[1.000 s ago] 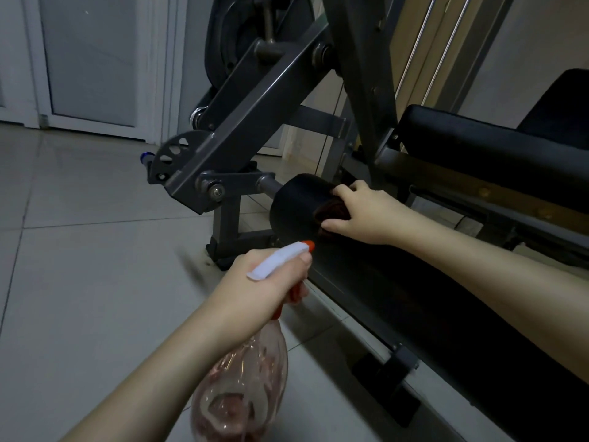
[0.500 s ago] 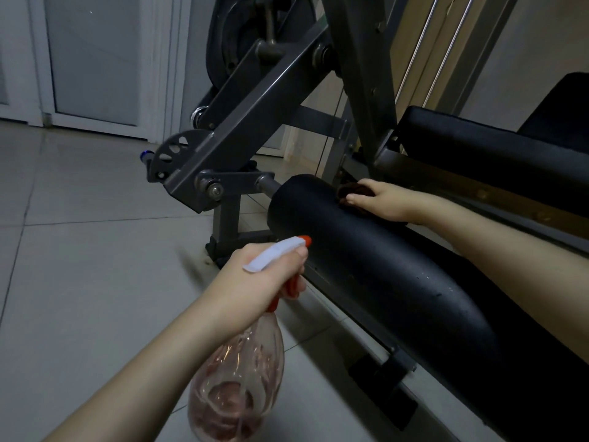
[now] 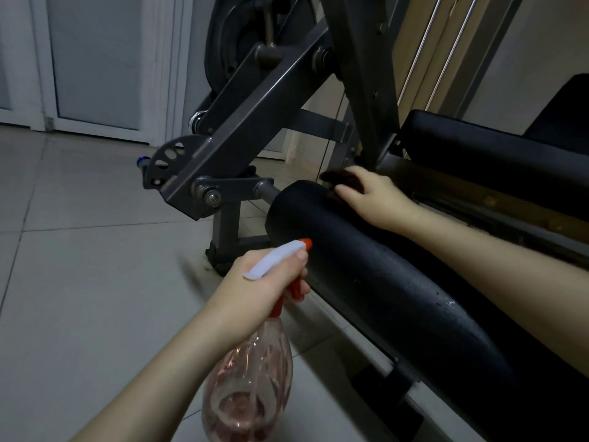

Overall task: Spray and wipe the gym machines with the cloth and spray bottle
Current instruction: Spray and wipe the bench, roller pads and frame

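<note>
**Cloth on the roller, bottle held low**

The floor (image 3: 79,282) is pale grey tile with thin grout lines, dim and bare in the foreground. At the back stands a white-framed door (image 3: 95,59) with frosted panels. The grey steel machine (image 3: 255,122) rises on the right, its black pad (image 3: 494,145) behind.

The right hand (image 3: 373,196) lies on the far end of the black foam roller (image 3: 382,282), fingers curled onto a dark cloth (image 3: 342,181) pressed to the top (the cloth is mostly hidden under the fingers). Droplets speckle the roller's near side.

The left hand (image 3: 258,288) grips the neck of the clear pinkish bottle (image 3: 248,387), held just beside the roller above the tile; a finger rests on its red trigger.
</note>
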A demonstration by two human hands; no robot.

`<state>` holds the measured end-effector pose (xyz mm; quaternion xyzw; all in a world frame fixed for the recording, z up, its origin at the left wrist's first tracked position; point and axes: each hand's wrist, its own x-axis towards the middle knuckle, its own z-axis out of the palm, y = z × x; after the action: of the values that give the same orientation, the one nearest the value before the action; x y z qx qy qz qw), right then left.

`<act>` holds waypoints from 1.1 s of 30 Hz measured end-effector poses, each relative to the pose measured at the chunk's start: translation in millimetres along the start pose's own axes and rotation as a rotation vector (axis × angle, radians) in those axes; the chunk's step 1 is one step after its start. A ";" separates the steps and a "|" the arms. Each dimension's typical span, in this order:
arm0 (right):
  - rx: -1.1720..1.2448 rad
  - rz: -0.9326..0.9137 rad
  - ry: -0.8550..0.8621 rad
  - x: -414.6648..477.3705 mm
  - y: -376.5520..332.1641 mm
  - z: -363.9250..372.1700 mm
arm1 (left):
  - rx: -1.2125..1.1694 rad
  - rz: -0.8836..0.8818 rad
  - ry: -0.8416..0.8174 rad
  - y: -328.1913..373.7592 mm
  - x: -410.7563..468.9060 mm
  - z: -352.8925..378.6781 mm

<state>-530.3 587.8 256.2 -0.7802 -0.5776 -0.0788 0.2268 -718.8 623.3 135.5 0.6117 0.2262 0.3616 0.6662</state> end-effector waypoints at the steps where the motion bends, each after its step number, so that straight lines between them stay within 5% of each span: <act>1: -0.078 -0.090 -0.029 1.4 -9.1 7.1 | -0.015 0.002 -0.014 -7.1 -0.8 -4.1; 5: -0.416 -0.221 -0.104 32.3 -31.6 38.7 | 0.036 -0.066 -0.077 -22.7 8.7 -10.5; 11: -0.449 -0.196 -0.138 77.1 -46.1 64.6 | -0.001 -0.089 0.010 -29.1 20.9 -20.8; 18: -0.421 -0.255 -0.207 24.2 -27.0 30.2 | 0.061 -0.104 0.045 -23.2 16.1 -15.5; 25: -0.438 -0.216 -0.206 -40.6 -16.1 -0.3 | 0.175 0.138 -0.112 12.7 -34.5 -1.1; 33: -0.542 -0.150 -0.172 -72.3 -11.3 -1.3 | 0.251 0.191 -0.157 26.0 -47.7 1.2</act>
<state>-563.9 527.2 232.5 -0.7714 -0.6085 -0.1805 -0.0461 -753.5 586.0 154.4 0.7352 0.1577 0.3431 0.5629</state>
